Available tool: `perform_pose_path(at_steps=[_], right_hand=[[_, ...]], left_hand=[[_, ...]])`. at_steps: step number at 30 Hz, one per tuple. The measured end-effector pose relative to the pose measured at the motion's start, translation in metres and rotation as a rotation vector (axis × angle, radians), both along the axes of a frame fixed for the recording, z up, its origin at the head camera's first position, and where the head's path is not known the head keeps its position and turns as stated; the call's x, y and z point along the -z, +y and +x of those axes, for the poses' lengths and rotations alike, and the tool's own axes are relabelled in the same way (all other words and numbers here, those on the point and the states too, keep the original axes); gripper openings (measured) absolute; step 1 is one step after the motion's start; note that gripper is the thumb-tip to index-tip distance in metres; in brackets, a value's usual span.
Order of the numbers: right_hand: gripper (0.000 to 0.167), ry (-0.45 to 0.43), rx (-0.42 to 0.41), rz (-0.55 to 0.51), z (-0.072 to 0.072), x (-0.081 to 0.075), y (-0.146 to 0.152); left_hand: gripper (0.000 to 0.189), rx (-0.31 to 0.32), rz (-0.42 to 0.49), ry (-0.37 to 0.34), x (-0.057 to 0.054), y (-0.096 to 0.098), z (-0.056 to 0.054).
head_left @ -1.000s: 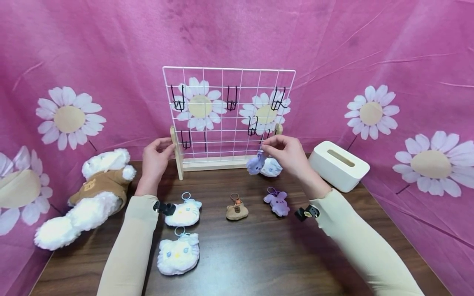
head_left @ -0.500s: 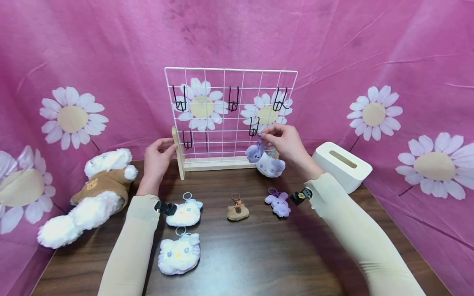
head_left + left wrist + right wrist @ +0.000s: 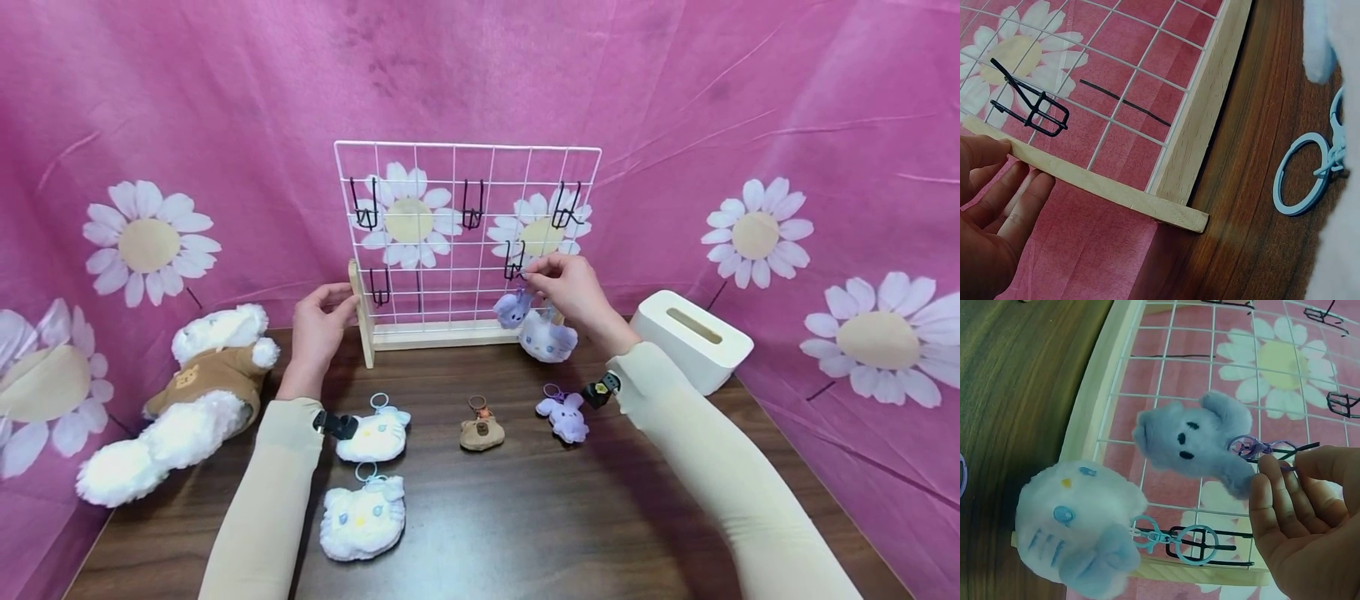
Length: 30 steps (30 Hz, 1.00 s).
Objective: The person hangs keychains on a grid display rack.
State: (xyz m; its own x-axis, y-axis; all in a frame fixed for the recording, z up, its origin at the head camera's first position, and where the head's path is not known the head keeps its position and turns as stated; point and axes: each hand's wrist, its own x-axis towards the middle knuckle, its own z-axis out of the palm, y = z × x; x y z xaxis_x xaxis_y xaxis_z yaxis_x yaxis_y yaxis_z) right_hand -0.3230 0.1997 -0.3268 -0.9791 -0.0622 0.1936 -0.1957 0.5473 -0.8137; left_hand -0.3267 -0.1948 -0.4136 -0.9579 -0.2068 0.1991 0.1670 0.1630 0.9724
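Note:
My left hand grips the wooden side post of the white wire grid rack, thumb on one face and fingers on the other. My right hand pinches the ring of a purple bunny plush keychain right by a black hook. Whether the ring is over the hook's tip I cannot tell. The bunny dangles in front of the grid. Beside it a white cat plush keychain hangs by its blue ring from another hook, low at the rack's right side.
On the dark wooden table lie two white cat keychains, a brown plush keychain and another purple bunny. More black hooks sit on the grid. A white tissue box stands right, a plush toy left.
My right hand has risen and moved slightly left with the purple bunny, bringing its ring up to the hook. My left hand stays on the rack's post.

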Motion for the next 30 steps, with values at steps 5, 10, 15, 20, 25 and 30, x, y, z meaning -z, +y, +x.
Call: perform_pose_path(at_steps=[5,10,15,20,25,30], right_hand=[[0.018,-0.01,0.022,0.006,-0.004,0.002,-0.003],[0.018,-0.02,0.054,0.024,-0.01,0.003,-0.005],[0.018,-0.009,0.071,0.058,-0.015,0.002,-0.006],[0.018,0.033,0.094,0.146,-0.018,0.001,-0.008],[0.02,0.066,0.103,0.214,-0.021,0.001,-0.009],[0.019,0.064,0.105,0.209,-0.021,0.002,-0.011]], left_hand=[[0.035,0.002,0.012,0.014,0.0,0.001,-0.001],[0.035,0.008,0.024,0.029,0.0,0.002,0.0],[0.034,0.003,0.022,0.03,-0.001,0.002,0.0],[0.034,0.009,0.02,0.025,0.0,0.003,0.0],[0.034,0.012,0.016,0.021,0.0,0.002,0.0],[0.034,0.017,0.018,0.017,0.0,0.0,0.001]])
